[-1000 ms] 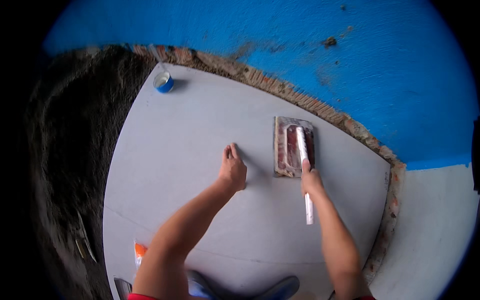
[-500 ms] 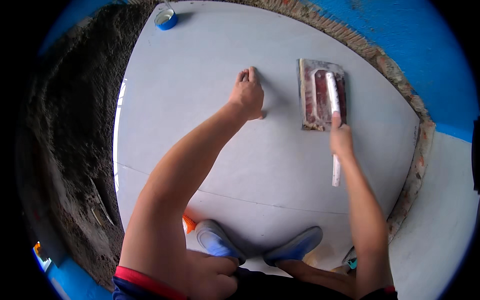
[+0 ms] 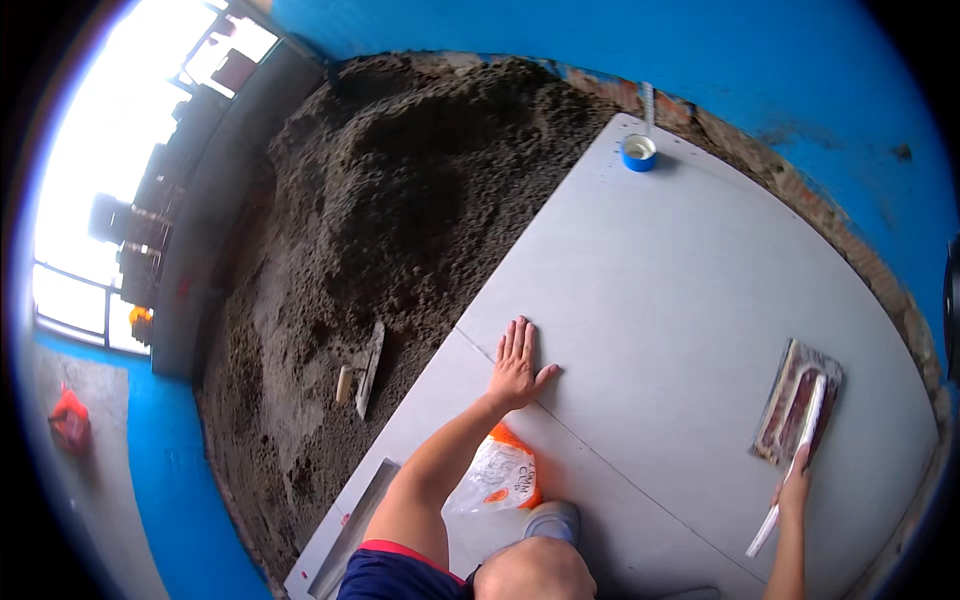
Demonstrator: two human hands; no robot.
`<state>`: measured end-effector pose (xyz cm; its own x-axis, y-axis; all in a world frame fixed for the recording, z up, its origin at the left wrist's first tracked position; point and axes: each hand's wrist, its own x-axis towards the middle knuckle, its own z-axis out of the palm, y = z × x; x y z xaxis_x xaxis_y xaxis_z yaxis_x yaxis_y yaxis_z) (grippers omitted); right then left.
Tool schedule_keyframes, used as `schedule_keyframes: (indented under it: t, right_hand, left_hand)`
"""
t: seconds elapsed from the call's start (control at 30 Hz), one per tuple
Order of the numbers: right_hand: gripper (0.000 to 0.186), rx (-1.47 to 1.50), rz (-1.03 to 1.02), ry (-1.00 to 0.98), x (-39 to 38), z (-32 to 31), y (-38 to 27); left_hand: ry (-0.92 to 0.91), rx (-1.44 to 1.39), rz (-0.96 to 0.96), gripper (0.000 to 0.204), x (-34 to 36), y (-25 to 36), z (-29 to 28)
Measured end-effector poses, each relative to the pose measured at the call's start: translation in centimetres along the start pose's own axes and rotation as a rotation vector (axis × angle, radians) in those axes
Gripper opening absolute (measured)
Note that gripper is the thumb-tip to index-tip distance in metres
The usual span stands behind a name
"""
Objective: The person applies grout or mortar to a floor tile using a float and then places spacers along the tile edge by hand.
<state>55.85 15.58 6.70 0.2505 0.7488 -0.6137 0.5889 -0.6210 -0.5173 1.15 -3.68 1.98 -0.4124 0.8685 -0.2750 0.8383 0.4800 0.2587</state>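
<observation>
Left hand: open, palm down, fingers extended and slightly parted, thumb angled out to the right. It lies against the large pale tile, with the heel of the hand over the thin joint line and the fingertips on the far side of it. It holds nothing.

Right hand: closed around the white bar handle of a rectangular float, gripping below the plate; the handle's end projects past the fist, toward the person. Individual fingers are partly hidden. The float sits on the right-hand part of the same tile, its reddish-brown back facing up, smeared with pale residue. Contact along its underside cannot be seen.

Adjacent items: a plastic bag, clear with orange portions, lies just beside the left forearm, near a shoe. A trowel with a pale grip lies on the dark, rough mortar bed to the left. A blue-sided ring stands at the tile's far corner, near the blue wall.
</observation>
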Motion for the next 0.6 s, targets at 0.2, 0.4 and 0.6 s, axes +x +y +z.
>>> schedule_keyframes:
  t: [0.2, 0.4, 0.6]
  right_hand:
    - [0.07, 0.175, 0.101, -0.176, 0.9, -0.8, 3.6]
    - [0.067, -0.121, 0.012, -0.004, -5.4, -12.5, -11.1]
    - [0.062, 0.584, -0.487, 0.239, -12.4, -21.0, -2.1]
  left_hand:
    - [0.044, 0.022, -0.12, 0.11, -1.5, 3.0, 2.2]
    - [-0.115, 0.109, -0.056, 0.127, -3.8, 1.4, 0.7]
    - [-0.134, 0.202, -0.039, 0.139, -4.1, 0.8, -0.1]
